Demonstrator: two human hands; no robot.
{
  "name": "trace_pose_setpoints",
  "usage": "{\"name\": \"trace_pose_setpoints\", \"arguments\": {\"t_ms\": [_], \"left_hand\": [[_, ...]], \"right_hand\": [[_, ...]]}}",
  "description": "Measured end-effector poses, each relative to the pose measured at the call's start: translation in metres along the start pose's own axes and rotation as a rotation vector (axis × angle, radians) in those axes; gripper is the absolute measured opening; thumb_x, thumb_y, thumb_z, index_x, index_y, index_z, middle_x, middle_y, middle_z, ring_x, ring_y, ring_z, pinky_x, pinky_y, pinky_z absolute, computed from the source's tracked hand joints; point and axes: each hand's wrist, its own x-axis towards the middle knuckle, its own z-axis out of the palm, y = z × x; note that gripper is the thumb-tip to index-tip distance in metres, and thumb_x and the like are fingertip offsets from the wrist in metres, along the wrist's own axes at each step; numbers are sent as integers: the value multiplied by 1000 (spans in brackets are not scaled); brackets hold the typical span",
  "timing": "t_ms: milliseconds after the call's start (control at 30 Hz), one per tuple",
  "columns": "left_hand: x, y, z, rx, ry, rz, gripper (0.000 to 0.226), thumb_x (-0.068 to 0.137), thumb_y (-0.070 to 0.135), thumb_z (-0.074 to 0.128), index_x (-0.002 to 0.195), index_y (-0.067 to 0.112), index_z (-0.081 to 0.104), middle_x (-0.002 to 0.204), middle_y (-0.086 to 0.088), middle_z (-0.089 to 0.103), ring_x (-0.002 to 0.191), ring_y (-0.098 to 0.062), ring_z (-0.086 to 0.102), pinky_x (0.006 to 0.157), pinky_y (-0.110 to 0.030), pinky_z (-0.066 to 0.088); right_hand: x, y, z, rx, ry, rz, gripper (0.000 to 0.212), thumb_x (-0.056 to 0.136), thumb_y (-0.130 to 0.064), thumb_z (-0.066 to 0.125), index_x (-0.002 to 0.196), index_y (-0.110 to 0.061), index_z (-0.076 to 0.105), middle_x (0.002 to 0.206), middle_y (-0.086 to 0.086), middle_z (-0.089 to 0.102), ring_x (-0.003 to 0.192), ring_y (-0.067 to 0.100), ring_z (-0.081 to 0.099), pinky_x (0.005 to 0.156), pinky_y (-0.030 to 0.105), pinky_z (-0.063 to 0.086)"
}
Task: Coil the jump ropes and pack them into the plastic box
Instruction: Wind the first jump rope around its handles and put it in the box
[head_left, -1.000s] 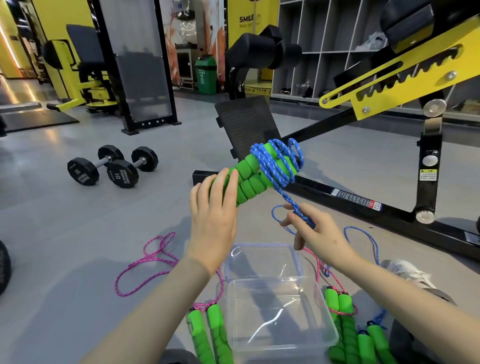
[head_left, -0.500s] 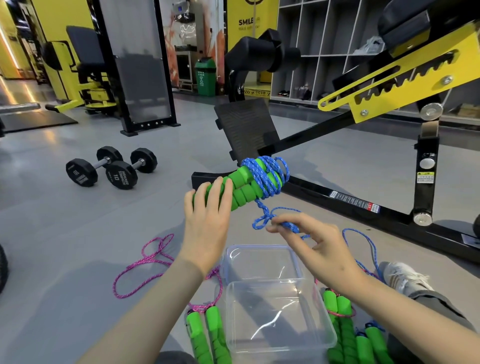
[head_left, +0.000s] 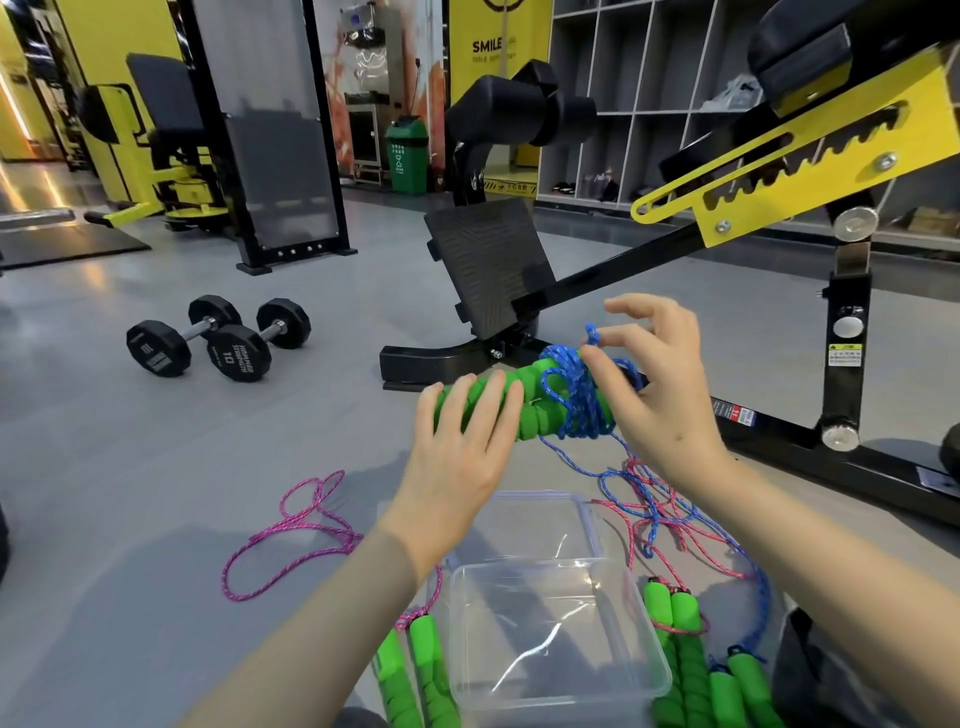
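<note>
"My left hand (head_left: 457, 447) gripped the two green handles (head_left: 535, 410), fingers laid over them, held up off the floor (head_left: 156, 493). My right hand (head_left: 660, 395) pinched a loop of the blue rope (head_left: 576, 400) just above the turns wound round the handles' far end, with its other fingers spread."

"That is the head view, the only one. Where was the box?"

"The plastic box (head_left: 457, 623) stood open on the floor below my wrists, with nothing in it that I could see. Its lid (head_left: 540, 514) lay just behind it. A length of blue rope hung down from the bundle into a tangle of pink and blue cord (head_left: 670, 514) beside the box."

"So what might have gone wrong?"

"I judged the wraps loose. If my pinch slipped before the end was tucked, the turns could spring off the handles. The hanging tail could also snag in that tangle and drag the other ropes along. The pink rope (head_left: 291, 525) on my left lay well apart, so no worry there."

"And the packing?"

"A fat, slack bundle might not sit flat in the box."
</note>
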Motion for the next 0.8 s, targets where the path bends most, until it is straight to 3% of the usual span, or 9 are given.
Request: {"name": "trace_pose_setpoints", "arguments": {"t_ms": [167,300,500,800], "left_hand": [[1,0,3,5,110,26,38,97,-7,28,125,-1,53,120,-18,63,101,-37,60,85,-50,49],[-1,0,6,19,141,28,36,97,-6,33,126,0,52,119,-17,63,102,-36,61,86,-50,49],[-3,-6,2,20,148,38,38,98,-7,26,126,0,52,119,-17,64,101,-36,62,84,-50,50],[-2,-6,-1,-9,148,34,41,99,-7,21,126,0,51,118,-18,64,102,-36,61,85,-50,50]], "right_hand": [[6,7,2,-141,-28,80,24,86,-32,59,81,-9,67,124,10,53,122,26,34,96,25,21],[5,4,0,-145,-36,181,26,83,-35,61,78,-10,67,126,9,52,125,27,32,95,28,20],[8,2,-5,-129,-123,439,30,77,-47,69,88,-19,66,136,4,41,132,18,21,100,30,20],[16,-1,-12,-186,-203,519,36,75,-56,66,73,-20,64,137,5,42,133,21,20,103,37,21]]}}
